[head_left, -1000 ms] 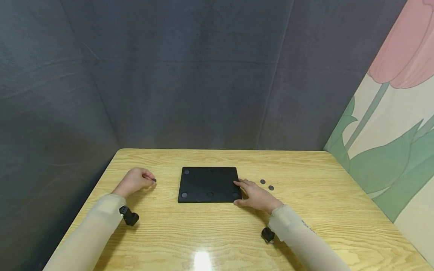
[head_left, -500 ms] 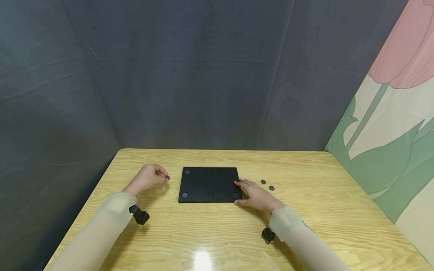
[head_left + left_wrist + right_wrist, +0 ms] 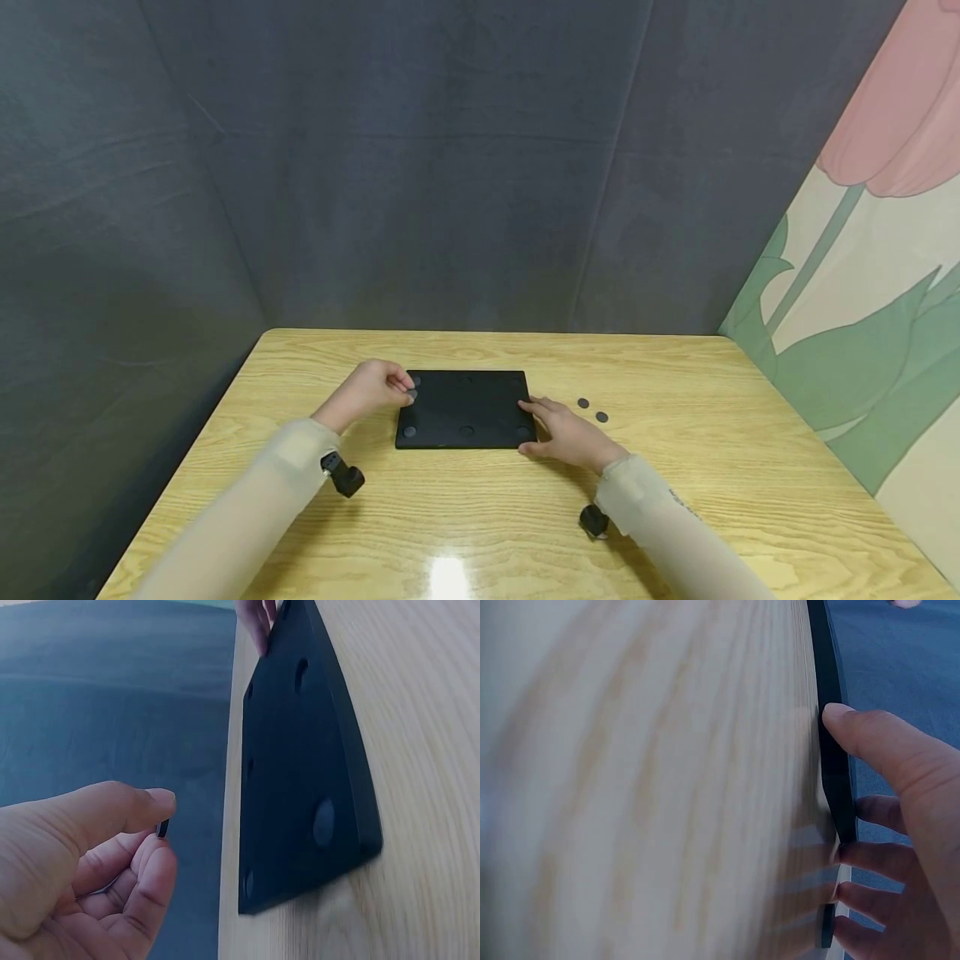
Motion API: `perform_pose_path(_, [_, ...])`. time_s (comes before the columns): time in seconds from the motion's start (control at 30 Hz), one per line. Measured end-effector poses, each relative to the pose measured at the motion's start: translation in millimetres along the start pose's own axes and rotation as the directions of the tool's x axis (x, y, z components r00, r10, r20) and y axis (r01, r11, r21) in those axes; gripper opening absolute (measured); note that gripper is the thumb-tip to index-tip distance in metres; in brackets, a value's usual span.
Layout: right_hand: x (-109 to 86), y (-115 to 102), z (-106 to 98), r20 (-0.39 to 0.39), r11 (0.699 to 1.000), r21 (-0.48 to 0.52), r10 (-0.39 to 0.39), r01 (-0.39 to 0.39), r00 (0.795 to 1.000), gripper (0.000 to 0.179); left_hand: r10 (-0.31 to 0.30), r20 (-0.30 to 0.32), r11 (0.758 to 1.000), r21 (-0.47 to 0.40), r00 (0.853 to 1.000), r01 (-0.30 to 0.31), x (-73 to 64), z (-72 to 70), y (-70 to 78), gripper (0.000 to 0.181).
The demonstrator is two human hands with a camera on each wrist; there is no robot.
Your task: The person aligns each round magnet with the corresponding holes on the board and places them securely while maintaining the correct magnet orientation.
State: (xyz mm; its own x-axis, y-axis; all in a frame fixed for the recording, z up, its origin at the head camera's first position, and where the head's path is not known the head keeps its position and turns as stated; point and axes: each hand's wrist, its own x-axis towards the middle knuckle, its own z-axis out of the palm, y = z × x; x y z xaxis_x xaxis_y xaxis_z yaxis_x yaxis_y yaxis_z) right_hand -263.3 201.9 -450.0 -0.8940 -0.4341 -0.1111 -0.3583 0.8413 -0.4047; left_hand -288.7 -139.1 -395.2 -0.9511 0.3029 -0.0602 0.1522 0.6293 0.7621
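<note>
A small round dark disc (image 3: 412, 397) is pinched between the thumb and fingers of my left hand (image 3: 369, 390), over the left edge of a flat black board (image 3: 468, 404). The left wrist view shows the disc (image 3: 163, 827) edge-on between the fingertips. Round marks line the board's long sides; a greyer round (image 3: 409, 432) shows at its near left corner. My right hand (image 3: 566, 433) touches the board's right end, thumb at the near edge and fingers spread along the side. Two similar dark discs, one farther (image 3: 583, 403) and one nearer (image 3: 602, 417), lie right of the board.
The board lies on a light wood-grain table (image 3: 465, 508). A dark curtain (image 3: 420, 167) hangs behind and to the left. At the right stands a panel with a painted tulip (image 3: 892, 125). Black wrist cameras sit under both sleeves.
My left hand has carried the disc rightward, from the table left of the board to above the board's left edge. The right hand keeps its place on the board.
</note>
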Motion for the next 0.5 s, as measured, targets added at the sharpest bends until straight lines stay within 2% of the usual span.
perform_pose_path(0.23, [0.2,0.1,0.4,0.002,1.000,-0.001,0.012,-0.012,1.000,0.081,0.049,0.027,0.999,0.010,0.998,-0.050,4.6,13.4,15.9,0.011])
perform_pose_path(0.5, [1.4,0.1,-0.1,0.002,1.000,-0.019,0.011,-0.011,1.000,0.081,0.058,0.047,0.998,-0.011,0.997,-0.057,10.1,30.9,26.1,0.010])
